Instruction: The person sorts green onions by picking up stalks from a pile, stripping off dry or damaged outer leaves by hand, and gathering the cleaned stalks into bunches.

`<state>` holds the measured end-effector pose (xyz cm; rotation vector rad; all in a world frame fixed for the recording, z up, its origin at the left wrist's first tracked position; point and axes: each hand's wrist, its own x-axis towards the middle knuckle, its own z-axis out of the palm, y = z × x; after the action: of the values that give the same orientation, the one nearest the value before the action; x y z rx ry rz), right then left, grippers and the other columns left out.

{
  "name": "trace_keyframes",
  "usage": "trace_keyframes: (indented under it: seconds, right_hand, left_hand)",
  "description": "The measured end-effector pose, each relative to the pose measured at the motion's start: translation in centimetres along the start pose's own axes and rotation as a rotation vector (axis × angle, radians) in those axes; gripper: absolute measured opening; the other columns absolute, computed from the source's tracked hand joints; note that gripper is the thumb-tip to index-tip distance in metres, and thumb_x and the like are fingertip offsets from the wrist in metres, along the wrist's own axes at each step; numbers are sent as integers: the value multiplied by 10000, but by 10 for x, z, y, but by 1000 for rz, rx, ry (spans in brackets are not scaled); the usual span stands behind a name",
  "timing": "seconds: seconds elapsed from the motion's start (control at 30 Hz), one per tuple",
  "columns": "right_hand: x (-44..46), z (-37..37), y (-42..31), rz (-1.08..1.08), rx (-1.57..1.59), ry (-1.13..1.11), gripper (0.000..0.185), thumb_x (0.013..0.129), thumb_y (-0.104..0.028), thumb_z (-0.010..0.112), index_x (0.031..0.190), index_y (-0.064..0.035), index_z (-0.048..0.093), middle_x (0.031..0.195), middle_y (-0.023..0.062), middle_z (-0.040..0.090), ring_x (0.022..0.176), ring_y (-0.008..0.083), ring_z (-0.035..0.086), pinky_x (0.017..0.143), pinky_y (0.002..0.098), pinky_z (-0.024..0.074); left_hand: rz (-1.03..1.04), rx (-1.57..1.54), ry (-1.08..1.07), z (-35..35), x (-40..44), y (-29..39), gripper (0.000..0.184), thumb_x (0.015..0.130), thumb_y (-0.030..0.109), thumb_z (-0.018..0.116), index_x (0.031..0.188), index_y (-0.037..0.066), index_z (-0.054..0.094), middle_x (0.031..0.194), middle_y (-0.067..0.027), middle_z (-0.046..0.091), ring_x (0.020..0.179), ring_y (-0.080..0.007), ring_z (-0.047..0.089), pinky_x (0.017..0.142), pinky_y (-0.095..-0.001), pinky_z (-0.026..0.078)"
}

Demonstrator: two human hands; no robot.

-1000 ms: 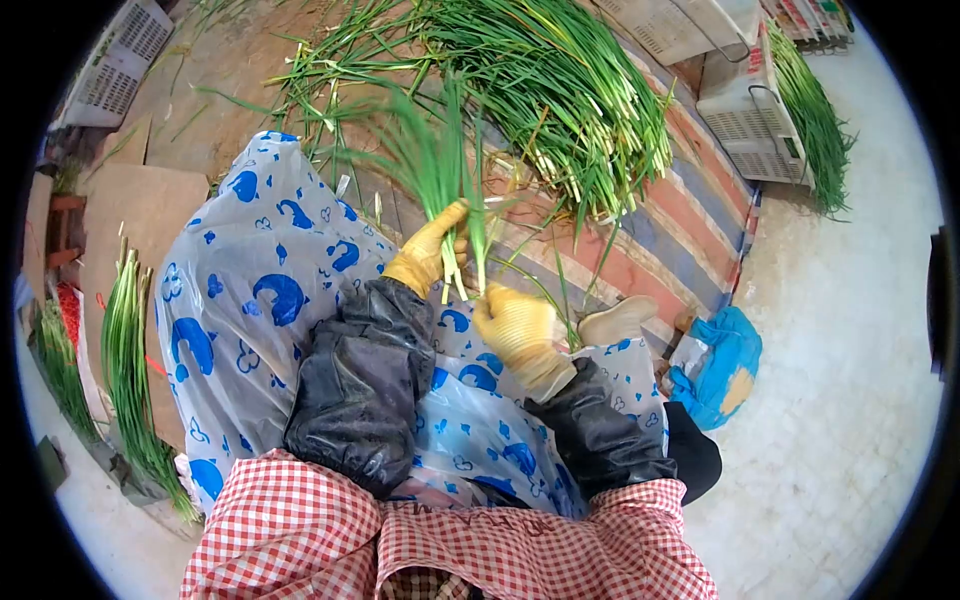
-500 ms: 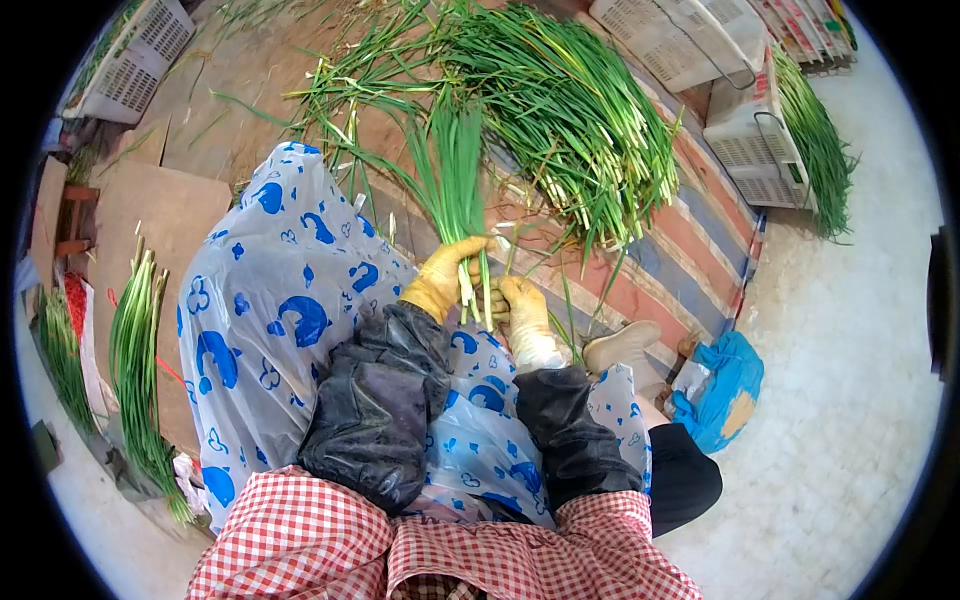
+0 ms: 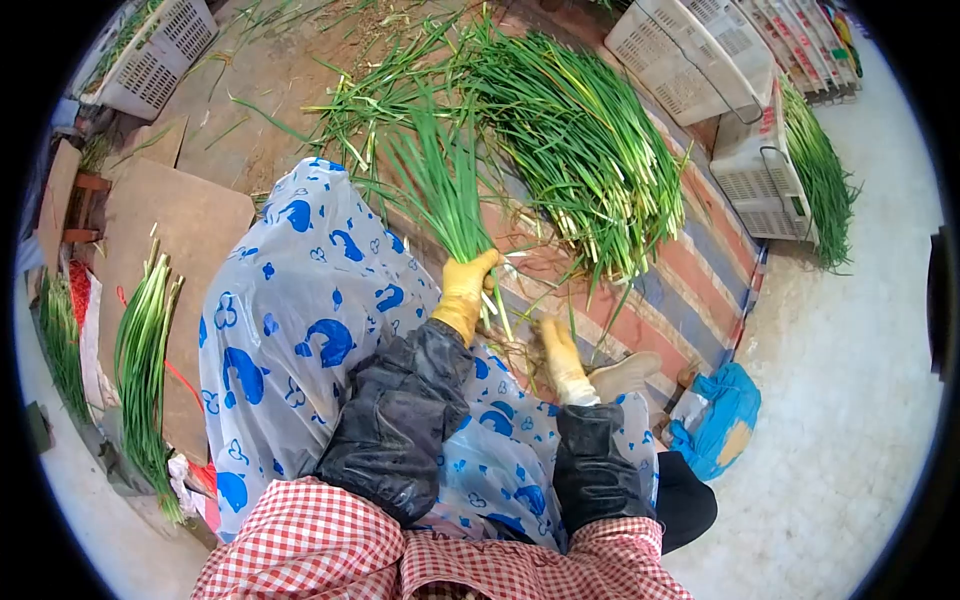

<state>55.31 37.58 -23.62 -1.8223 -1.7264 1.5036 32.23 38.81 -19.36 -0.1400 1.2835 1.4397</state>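
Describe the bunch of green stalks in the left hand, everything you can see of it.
The bunch is slim and loose: long, narrow green leaves fan out at the far end and gather into pale, whitish stalk ends. The yellow-gloved left hand grips it near those ends, which poke out past the fingers. It slants away toward the view's upper left. Whether its tips touch the scattered leaves cannot be told.

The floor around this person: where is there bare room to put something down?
Widest: the pale floor right of the blue bag. Smaller: the brown board between the long green bundle and the patterned plastic cover. Crowded: around the large green pile and the left hand with its stalks.
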Motion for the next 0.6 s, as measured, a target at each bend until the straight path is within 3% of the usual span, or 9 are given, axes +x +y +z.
trace_keyframes:
  seconds: [0.07, 0.13, 0.2, 0.27, 0.33, 0.4, 0.43, 0.53, 0.6]
  right_hand:
    - [-17, 23, -90, 120, 426, -365, 411, 941, -324, 454, 1240, -44, 426, 886, 46, 585, 733, 114, 573, 563, 194, 457]
    - [-10, 39, -92, 172, 477, -329, 364, 940, -314, 452, 1160, -26, 485, 829, 42, 594, 620, 93, 548, 489, 195, 422]
    - [-3, 40, -100, 69, 414, -266, 293, 915, -315, 462, 955, -44, 567, 738, 36, 580, 588, 105, 546, 494, 208, 405]
    - [-12, 39, -120, 132, 540, -371, 306, 916, -321, 458, 928, -37, 573, 718, 44, 586, 580, 107, 544, 492, 214, 405]
    - [-5, 32, -124, 188, 668, -478, 322, 917, -327, 454, 901, -31, 580, 698, 52, 591, 572, 108, 542, 491, 220, 404]
    - [9, 15, -120, 236, 500, -582, 339, 918, -332, 451, 871, -31, 599, 699, 73, 619, 588, 133, 553, 508, 264, 424]
    - [25, 9, -96, -15, 169, -293, 330, 906, -338, 470, 875, -41, 610, 741, 107, 639, 626, 181, 584, 561, 321, 456]
    - [70, -41, -92, -236, -433, 541, 230, 836, -304, 561, 904, -89, 608, 819, 149, 639, 724, 318, 610, 664, 388, 486]
    - [87, -71, -123, -331, -444, 704, 182, 822, -269, 582, 885, -102, 613, 873, 130, 638, 801, 300, 612, 707, 387, 479]
  left_hand:
    - [-31, 30, -6, 3, -6, -3, 126, 774, 120, 654, 833, 10, 638, 670, -49, 618, 435, -107, 465, 401, -258, 380]
    - [-79, 73, -27, 7, -8, -4, 157, 780, 150, 661, 847, 9, 643, 700, -56, 634, 444, -116, 478, 408, -264, 390]
    - [-199, 22, -257, -5, 1, 6, 240, 833, 198, 630, 1016, 45, 602, 823, -57, 627, 634, -155, 572, 558, -312, 493]
    - [-281, -226, -645, -19, 13, 11, 294, 871, 179, 572, 1131, 47, 540, 1068, -115, 619, 968, -260, 610, 753, -399, 541]
    - [-211, -401, -668, -9, -12, 38, 276, 877, 158, 555, 1126, 39, 540, 1126, -126, 599, 938, -267, 626, 754, -380, 545]
    - [-88, -516, -572, -10, -3, 52, 230, 880, 174, 563, 1066, 39, 574, 982, -77, 643, 732, -152, 621, 602, -267, 533]
    - [-3, -350, -326, -5, 5, 58, 228, 884, 171, 556, 1072, 41, 568, 918, -64, 640, 662, -128, 591, 548, -256, 508]
    - [161, 34, 421, -22, 28, 45, 199, 884, 149, 542, 1058, 54, 557, 785, -44, 619, 517, -98, 525, 427, -237, 437]
    - [133, -260, 465, -39, 38, 14, 116, 855, 140, 590, 927, 59, 545, 724, -46, 609, 471, -97, 493, 400, -234, 421]
